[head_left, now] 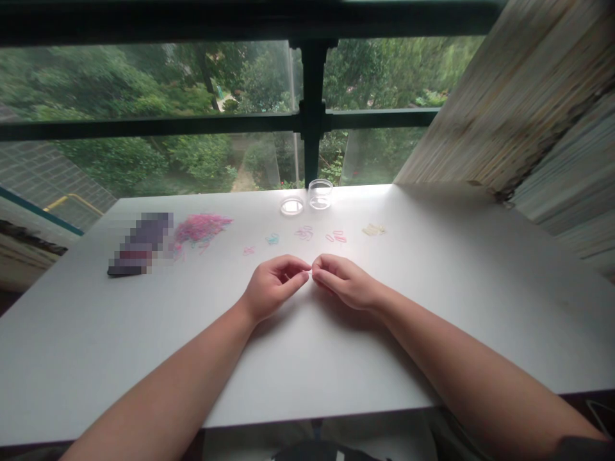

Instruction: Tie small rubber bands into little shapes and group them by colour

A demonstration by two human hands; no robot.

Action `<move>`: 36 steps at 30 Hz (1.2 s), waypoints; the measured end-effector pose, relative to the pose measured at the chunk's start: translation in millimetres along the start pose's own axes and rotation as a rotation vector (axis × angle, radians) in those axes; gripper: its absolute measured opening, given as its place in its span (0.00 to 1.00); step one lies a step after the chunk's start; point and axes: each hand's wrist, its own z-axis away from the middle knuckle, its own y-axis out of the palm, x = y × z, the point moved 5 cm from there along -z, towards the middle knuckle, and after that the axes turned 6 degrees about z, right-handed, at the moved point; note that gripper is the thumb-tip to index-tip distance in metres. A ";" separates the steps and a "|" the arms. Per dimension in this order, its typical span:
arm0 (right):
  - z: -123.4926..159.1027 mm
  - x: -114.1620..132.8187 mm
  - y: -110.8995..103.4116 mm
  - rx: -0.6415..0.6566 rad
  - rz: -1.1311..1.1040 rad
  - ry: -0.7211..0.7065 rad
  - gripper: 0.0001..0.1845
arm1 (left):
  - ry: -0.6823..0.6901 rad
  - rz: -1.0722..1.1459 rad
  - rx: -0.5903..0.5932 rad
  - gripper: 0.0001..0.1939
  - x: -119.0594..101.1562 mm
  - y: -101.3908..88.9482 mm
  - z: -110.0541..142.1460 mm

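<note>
Starting at the far left of the white surface [120, 346], there's a dark flat object [139, 246], blurred out, lying just beside a loose pink heap of tiny elastic bands [199, 228]. Moving along, small sorted clusters sit in a row: a few pink bands [248, 250], a teal bunch [273, 239], a lilac bunch [304, 232], a red-pink bunch [336, 236] and a pale yellow bunch [373, 229]. Behind them, near the window edge, a round clear lid [291, 205] lies flat, and just beside it stands a small clear jar [320, 193], upright.

Now the centre: the left hand [271, 286] rests on the surface, fingers curled in, thumb and forefinger pinched narrow. Right against it, the right hand [343, 278] mirrors that, pinched tight too. The fingertips meet in the middle, and something tiny sits between them; too small to tell what it is. Both forearms lie on the surface, well short of the sorted row.
</note>
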 end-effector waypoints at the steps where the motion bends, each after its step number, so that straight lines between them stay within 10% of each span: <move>1: -0.1 0.0 -0.1 0.003 -0.005 0.000 0.09 | 0.001 -0.002 0.005 0.07 0.1 0.2 0.0; 36: 0.3 -4.2 -0.3 0.091 -0.221 0.039 0.08 | -0.004 -0.066 0.039 0.08 -2.2 -1.6 0.1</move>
